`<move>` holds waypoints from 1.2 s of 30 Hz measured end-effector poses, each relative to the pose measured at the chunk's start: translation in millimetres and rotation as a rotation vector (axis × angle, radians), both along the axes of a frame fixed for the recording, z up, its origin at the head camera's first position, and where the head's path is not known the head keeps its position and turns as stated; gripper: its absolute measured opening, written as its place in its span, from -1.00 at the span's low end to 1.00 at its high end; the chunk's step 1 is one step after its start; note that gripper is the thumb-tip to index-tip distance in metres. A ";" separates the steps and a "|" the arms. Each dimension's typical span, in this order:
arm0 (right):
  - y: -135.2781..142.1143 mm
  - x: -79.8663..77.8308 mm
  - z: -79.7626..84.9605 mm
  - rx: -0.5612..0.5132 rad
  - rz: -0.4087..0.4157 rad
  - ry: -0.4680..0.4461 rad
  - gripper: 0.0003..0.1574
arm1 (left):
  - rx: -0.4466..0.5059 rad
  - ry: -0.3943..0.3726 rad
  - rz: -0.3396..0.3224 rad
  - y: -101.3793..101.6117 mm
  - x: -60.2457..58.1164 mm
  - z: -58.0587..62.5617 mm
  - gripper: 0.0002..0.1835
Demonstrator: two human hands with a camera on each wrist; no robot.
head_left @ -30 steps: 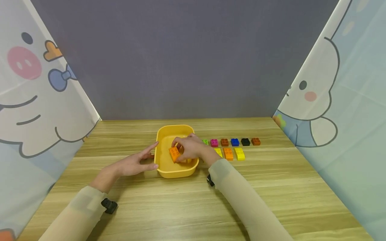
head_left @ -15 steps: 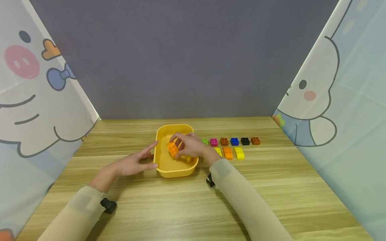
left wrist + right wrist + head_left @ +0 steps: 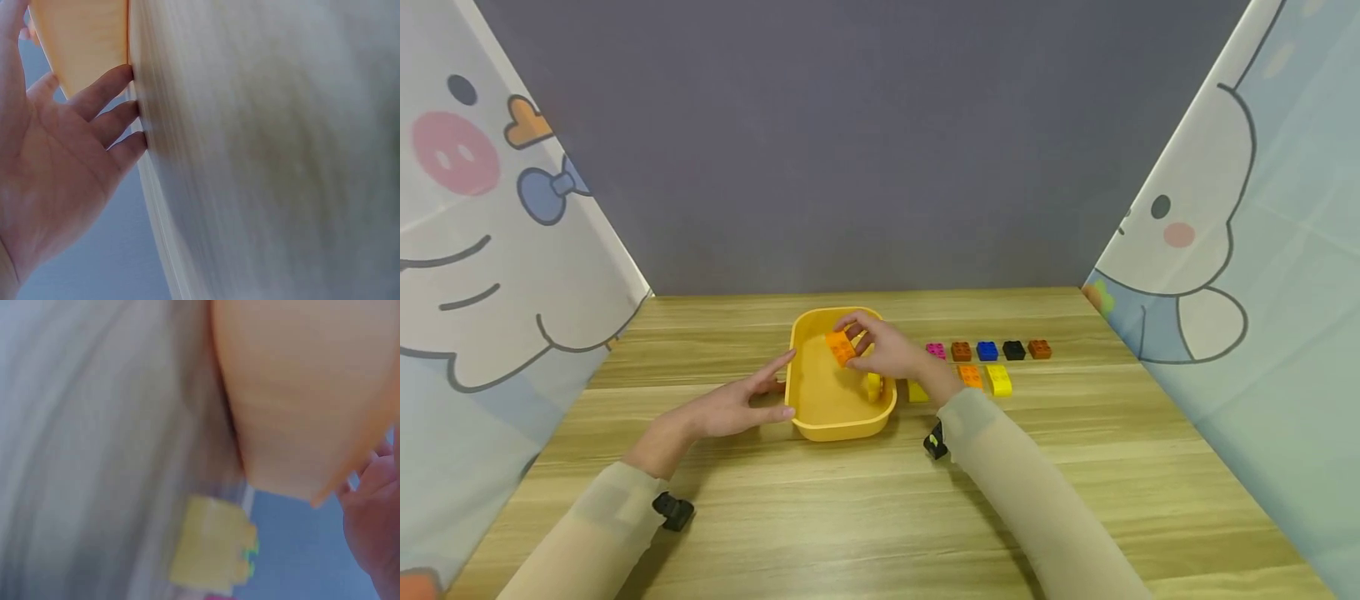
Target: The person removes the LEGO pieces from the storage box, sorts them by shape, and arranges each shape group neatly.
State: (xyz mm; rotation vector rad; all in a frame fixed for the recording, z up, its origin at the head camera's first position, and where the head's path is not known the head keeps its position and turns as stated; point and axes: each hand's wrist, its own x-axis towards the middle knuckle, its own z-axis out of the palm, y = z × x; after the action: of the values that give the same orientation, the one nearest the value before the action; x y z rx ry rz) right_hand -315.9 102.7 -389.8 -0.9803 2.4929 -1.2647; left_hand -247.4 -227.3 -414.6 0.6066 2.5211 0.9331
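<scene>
My right hand (image 3: 889, 350) pinches an orange building block (image 3: 840, 348) above the yellow bin (image 3: 831, 398). A yellow block (image 3: 874, 387) lies inside the bin by its right wall. My left hand (image 3: 733, 407) reaches to the bin's left side, fingers spread and fairly straight. From the left wrist view, the fingertips of that hand (image 3: 62, 144) rest on the wooden table beside the bin wall (image 3: 87, 44). The right wrist view is blurred: the bin wall (image 3: 306, 394) hides the held block, and only part of the right hand (image 3: 375, 519) shows.
Right of the bin, a back row has pink (image 3: 936, 351), brown (image 3: 961, 351), blue (image 3: 987, 351), black (image 3: 1013, 350) and reddish-brown (image 3: 1040, 349) blocks. A front row includes yellow (image 3: 917, 392), orange (image 3: 971, 377) and another yellow block (image 3: 999, 380), partly behind the right wrist.
My right hand has lifted the orange block from low in the bin and moved toward the far side, then slightly right. The yellow block inside is less covered. My left hand stays put.
</scene>
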 end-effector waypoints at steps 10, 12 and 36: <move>72.6 10.0 18.4 -0.155 -0.107 -0.055 -0.30 | -0.008 0.018 0.001 1.3 1.3 1.2 0.09; 89.1 14.4 20.2 -0.147 -0.142 -0.081 -0.29 | -0.007 0.021 0.001 1.0 1.4 1.0 0.09; 253.0 49.1 -3.2 0.046 -0.313 -0.040 -0.25 | 0.011 0.013 -0.010 2.0 0.7 -0.7 0.09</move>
State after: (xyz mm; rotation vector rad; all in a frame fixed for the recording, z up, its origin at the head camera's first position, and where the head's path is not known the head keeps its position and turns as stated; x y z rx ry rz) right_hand -266.8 355.6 -393.1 -0.5630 2.7063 -1.2854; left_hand -246.6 -225.4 -415.2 0.6295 2.5235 0.9432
